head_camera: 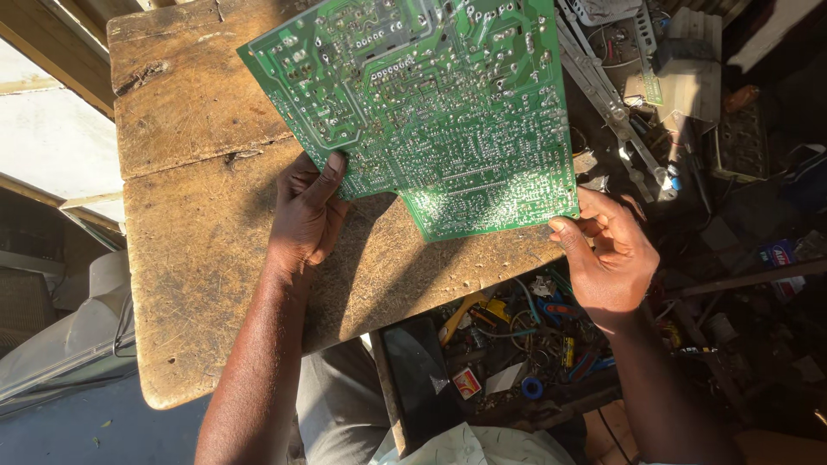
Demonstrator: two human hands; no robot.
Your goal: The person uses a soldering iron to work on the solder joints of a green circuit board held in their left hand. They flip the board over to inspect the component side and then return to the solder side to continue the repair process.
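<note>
Both of my hands are holding one large green circuit board (431, 103) above a worn wooden bench (198, 250), its solder side facing me, bright with silvery joints and pale traces. My left hand (303, 220) is gripping the board's lower left edge — thumb lying across the face, the other fingers curled behind it. My right hand (607, 254) is pinching the lower right corner, thumb on the front, fingers tucked behind. The board is tilting, its lower right corner dropping toward me, and sunlight is falling across it and the bench. Below the bench edge, between my arms, a jumble of small tools and wire (517, 331) is lying in shadow — yellow, red and blue bits among them. To the right, more electronic scrap (655, 77) is piling up beside the board.
</note>
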